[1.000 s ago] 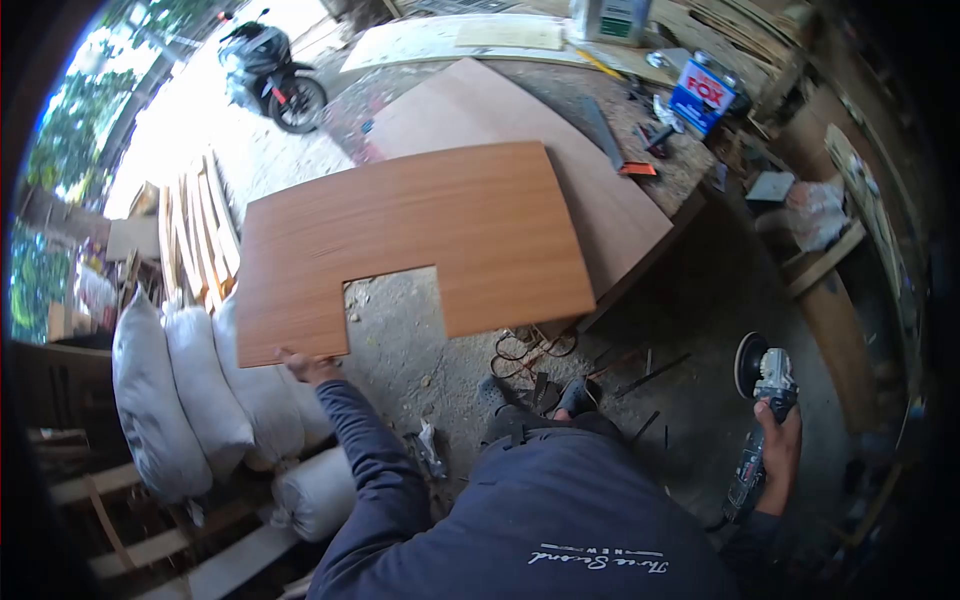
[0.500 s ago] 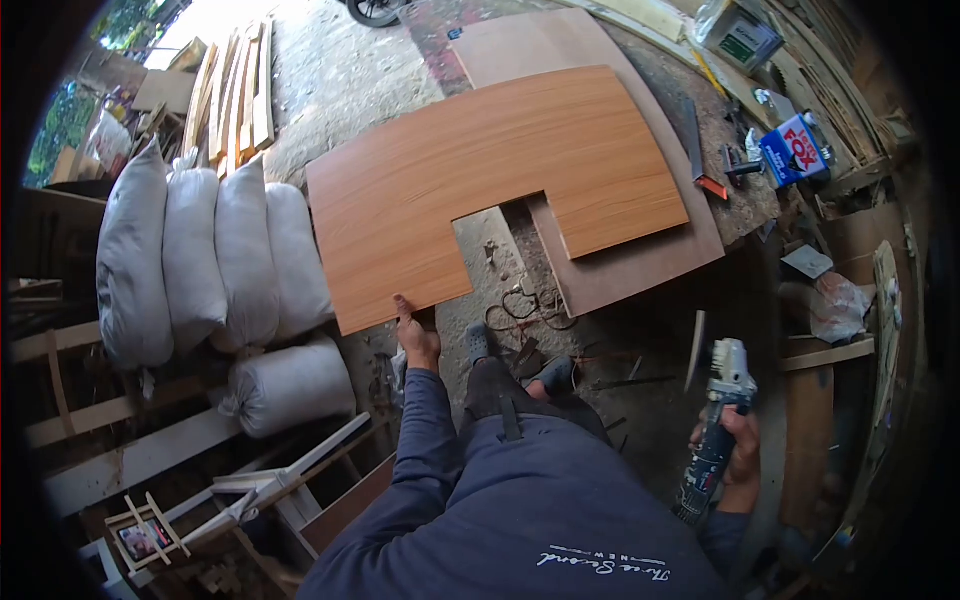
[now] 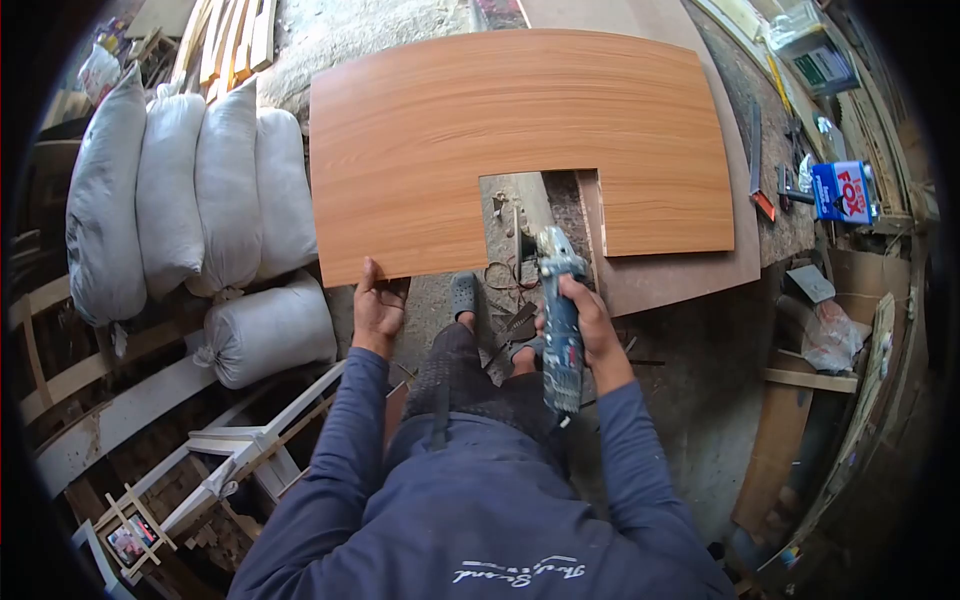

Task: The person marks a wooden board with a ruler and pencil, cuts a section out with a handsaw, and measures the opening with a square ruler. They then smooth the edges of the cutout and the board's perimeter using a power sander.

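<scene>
A wood-grain panel [image 3: 420, 150] with a rectangular notch in its near edge lies before me. My left hand [image 3: 380, 312] grips its near left edge, thumb on the top face and the fingers underneath. In my right hand [image 3: 588, 320] is a blue angle grinder [image 3: 562, 335], fingers closed round its body. The grinder's head points away from me, and its disc [image 3: 518, 240], seen edge-on, overlaps the notch in this view. Beneath the panel's right part rests a plain board [image 3: 690, 280].
Several white sacks [image 3: 165, 190] stand at the left, with another sack [image 3: 272, 330] lying below them. A square [image 3: 756, 160] and a blue can [image 3: 843, 192] sit on the right of the bench. White wooden frames [image 3: 240, 440] are at lower left, wood strips [image 3: 232, 45] at far left.
My right hand has brought the grinder from the far right to the notch. The view has shifted, and my left hand still holds the panel's near edge.
</scene>
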